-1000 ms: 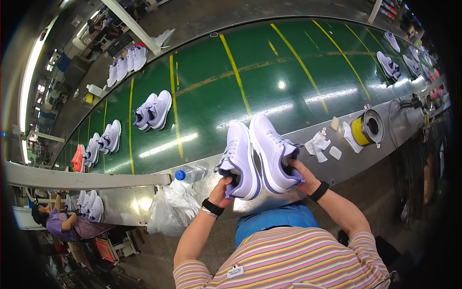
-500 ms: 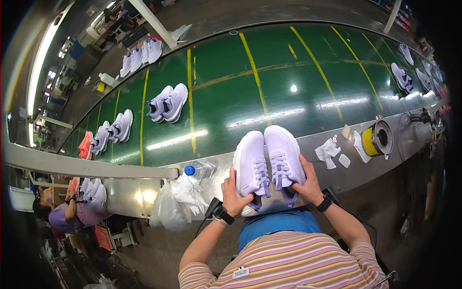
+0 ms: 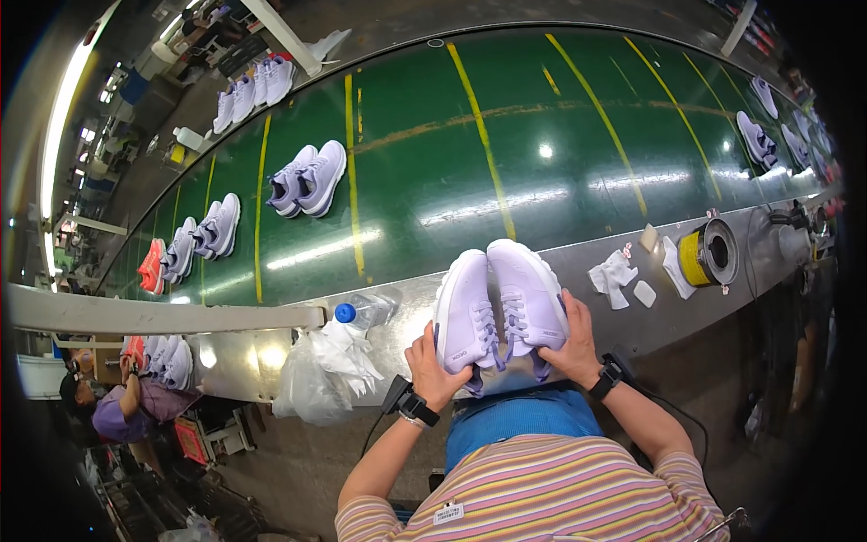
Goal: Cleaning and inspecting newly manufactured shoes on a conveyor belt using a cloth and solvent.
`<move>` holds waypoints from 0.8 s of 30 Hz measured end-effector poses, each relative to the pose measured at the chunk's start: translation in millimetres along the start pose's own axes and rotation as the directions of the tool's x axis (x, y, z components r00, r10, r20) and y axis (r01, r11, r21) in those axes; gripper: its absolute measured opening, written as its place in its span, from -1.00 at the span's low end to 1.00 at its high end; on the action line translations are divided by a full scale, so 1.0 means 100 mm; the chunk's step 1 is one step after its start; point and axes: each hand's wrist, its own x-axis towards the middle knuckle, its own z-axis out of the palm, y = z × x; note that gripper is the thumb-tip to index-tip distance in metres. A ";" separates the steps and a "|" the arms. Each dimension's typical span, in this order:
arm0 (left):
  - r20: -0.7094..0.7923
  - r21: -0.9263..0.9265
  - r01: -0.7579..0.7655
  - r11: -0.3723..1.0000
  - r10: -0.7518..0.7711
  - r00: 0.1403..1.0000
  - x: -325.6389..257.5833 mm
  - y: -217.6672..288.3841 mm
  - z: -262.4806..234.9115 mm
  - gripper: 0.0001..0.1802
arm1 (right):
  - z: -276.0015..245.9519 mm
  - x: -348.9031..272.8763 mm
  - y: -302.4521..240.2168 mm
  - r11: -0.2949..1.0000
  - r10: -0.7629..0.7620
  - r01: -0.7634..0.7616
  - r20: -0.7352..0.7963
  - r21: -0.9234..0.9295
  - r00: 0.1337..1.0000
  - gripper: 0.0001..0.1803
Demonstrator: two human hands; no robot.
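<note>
Two lavender sneakers with white soles are held side by side, toes pointing away from me, over the metal ledge at the near edge of the green belt. My left hand (image 3: 440,369) grips the heel end of the left sneaker (image 3: 462,307), its thumb at the collar. Around the heel of the right sneaker (image 3: 529,298) is my right hand (image 3: 575,346), thumb on the inner side and fingers along the outer side. The toes touch or nearly touch, and purple laces run down both tongues. Their soles are mostly hidden from above.
A green belt (image 3: 406,194) with yellow lines carries more lavender pairs (image 3: 312,181). On the metal ledge lie a clear bottle with a blue cap (image 3: 346,313), a plastic bag (image 3: 312,384), a white cloth (image 3: 614,278) and a yellow-banded can (image 3: 694,259). Another person (image 3: 126,397) works at far left.
The sneakers have tilted and their heels have spread slightly in my hands. The pairs on the belt appear slightly farther left and higher in the picture, as the view has shifted a little.
</note>
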 end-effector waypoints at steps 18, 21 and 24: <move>0.439 -0.542 0.365 0.757 -0.115 0.891 0.31 -0.43 0.26 -0.45 | 0.02 0.36 0.62 0.753 0.254 -0.496 0.504 0.432 0.826 -0.37; 0.605 -0.575 0.544 0.611 -0.130 0.785 0.24 -0.49 0.12 -0.47 | -0.07 0.33 0.67 0.565 0.295 -0.656 0.620 0.500 0.727 -0.38; 0.612 -0.620 0.535 0.574 -0.074 0.788 0.23 -0.43 -0.05 -0.48 | -0.15 0.25 0.75 0.416 0.224 -0.678 0.654 0.606 0.722 -0.36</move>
